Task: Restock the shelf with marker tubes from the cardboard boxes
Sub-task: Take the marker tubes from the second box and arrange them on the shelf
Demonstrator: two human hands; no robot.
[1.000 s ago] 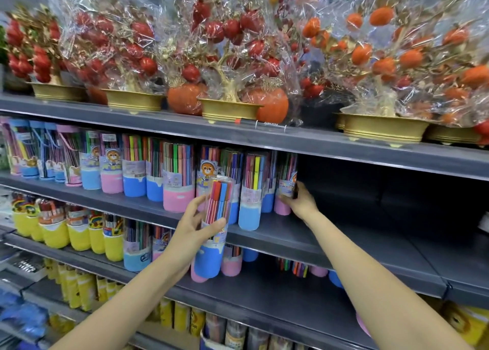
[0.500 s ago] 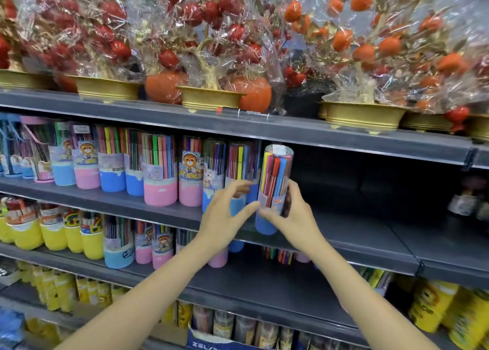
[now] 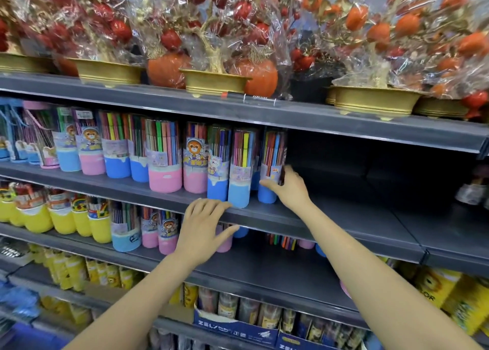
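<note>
A clear marker tube with a blue base [image 3: 272,161] stands upright at the right end of the row on the grey middle shelf [image 3: 330,217]. My right hand [image 3: 288,186] is wrapped around its lower part from the right. My left hand [image 3: 203,225] hovers with fingers spread just below the shelf's front lip, holding nothing. Several other marker tubes with pink and blue bases [image 3: 165,159] fill the row to the left.
Right of the held tube the middle shelf is bare and dark. Cellophane-wrapped fruit trees in gold pots [image 3: 214,82] stand on the shelf above. Yellow tubs [image 3: 63,217] and more tubes sit below. Blue display boxes [image 3: 235,326] line the bottom shelf.
The blue-based tube went from my left hand into my right, then down onto the shelf at the row's right end. My left hand let go and dropped below the shelf edge.
</note>
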